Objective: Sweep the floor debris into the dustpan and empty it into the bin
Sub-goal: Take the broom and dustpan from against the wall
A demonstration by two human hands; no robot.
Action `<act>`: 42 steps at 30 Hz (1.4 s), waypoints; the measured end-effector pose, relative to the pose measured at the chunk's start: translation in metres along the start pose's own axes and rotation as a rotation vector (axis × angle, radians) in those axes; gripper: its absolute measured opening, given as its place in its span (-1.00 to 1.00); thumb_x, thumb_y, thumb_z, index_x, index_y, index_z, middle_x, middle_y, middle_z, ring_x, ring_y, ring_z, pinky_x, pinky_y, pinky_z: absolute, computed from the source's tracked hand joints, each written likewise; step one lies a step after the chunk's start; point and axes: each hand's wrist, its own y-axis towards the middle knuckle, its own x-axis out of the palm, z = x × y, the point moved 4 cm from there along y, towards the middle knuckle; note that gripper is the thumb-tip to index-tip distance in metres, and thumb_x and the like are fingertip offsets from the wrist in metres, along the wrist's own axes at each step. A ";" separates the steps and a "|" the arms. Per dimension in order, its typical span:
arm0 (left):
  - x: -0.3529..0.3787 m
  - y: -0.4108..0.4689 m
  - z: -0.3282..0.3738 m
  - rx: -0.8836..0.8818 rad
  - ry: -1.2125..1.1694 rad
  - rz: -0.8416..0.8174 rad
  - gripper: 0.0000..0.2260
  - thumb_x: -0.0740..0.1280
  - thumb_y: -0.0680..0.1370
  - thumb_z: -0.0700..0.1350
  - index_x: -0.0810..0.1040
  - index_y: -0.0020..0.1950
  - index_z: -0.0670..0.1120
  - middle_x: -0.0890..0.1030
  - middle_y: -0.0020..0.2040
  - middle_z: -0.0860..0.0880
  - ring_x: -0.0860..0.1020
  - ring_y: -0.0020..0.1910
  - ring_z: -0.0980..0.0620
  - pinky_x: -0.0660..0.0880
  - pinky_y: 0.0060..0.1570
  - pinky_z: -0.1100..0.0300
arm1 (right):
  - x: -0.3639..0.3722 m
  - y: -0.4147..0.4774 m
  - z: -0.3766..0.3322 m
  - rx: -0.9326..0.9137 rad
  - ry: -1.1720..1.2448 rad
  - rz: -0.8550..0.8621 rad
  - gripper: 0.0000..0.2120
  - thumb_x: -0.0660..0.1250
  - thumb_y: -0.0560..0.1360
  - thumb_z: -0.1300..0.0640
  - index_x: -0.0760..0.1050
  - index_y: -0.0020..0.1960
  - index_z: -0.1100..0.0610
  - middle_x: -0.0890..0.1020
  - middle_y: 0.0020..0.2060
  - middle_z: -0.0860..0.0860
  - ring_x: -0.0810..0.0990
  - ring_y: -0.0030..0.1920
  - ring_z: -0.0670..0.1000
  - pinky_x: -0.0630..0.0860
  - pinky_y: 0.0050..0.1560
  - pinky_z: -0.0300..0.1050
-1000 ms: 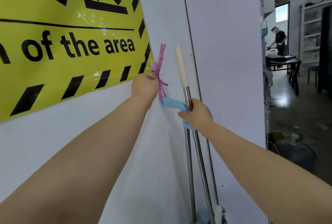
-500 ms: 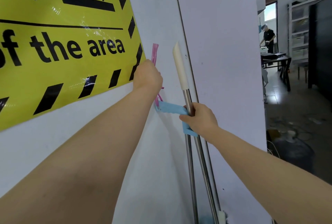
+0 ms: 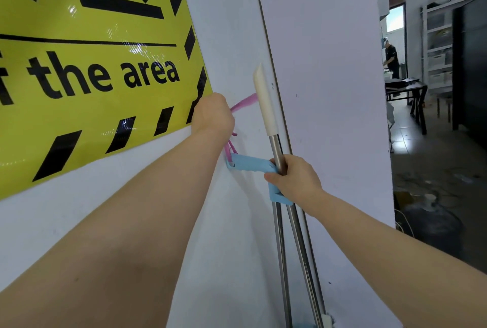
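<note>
Two steel handles stand upright against the white wall [image 3: 329, 90]. The broom handle [image 3: 266, 106] has a cream grip on top, and a second steel pole [image 3: 280, 248] runs beside it. A blue plastic handle piece [image 3: 249, 163] reaches from the poles to a pink ribbon [image 3: 243, 103] on the wall. My left hand [image 3: 213, 117] is closed on that pink ribbon. My right hand [image 3: 295, 179] grips the steel broom handle just below the cream grip, over the blue piece. The broom head and dustpan are out of view at the bottom edge.
A yellow and black warning banner [image 3: 92, 64] covers the wall at left. To the right, a dark floor [image 3: 442, 175] with scattered debris, a large water bottle [image 3: 427, 219], a dark table [image 3: 405, 90], white shelves [image 3: 437, 45], and a person [image 3: 391, 56] standing far back.
My left hand has shifted on the pink ribbon, whose free end now sticks out to the right instead of upward. My right hand keeps its grip on the handle. The view has moved closer.
</note>
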 end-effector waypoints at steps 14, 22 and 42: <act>-0.043 0.008 0.002 0.002 -0.154 0.146 -0.80 0.25 0.58 -0.20 0.62 0.11 -0.16 0.65 0.03 -0.16 0.60 0.01 -0.16 0.49 -0.14 0.10 | -0.022 0.000 -0.030 -0.045 0.051 0.030 -0.85 0.37 0.52 0.12 0.55 0.08 0.10 0.64 -0.08 0.06 0.58 -0.08 0.07 0.54 -0.01 -0.01; -0.024 -0.036 0.022 0.046 -0.244 -0.018 -0.81 0.22 0.60 -0.15 0.59 0.11 -0.15 0.63 0.06 -0.13 0.58 0.03 -0.15 0.45 -0.13 0.12 | -0.020 -0.028 0.007 0.076 0.071 -0.033 -0.82 0.37 0.54 0.16 0.49 0.14 0.10 0.59 -0.04 0.04 0.58 -0.01 0.06 0.55 0.08 0.00; 0.069 -0.207 0.038 -0.290 -0.806 -0.423 -0.84 0.21 0.54 -0.17 0.56 -0.03 -0.19 0.67 -0.10 -0.15 0.66 -0.09 -0.13 0.60 0.00 -0.13 | -0.035 -0.168 0.133 0.380 0.134 -0.032 -0.80 0.43 0.48 0.21 0.51 0.04 0.01 0.63 -0.07 0.05 0.64 0.05 0.15 0.57 0.17 0.16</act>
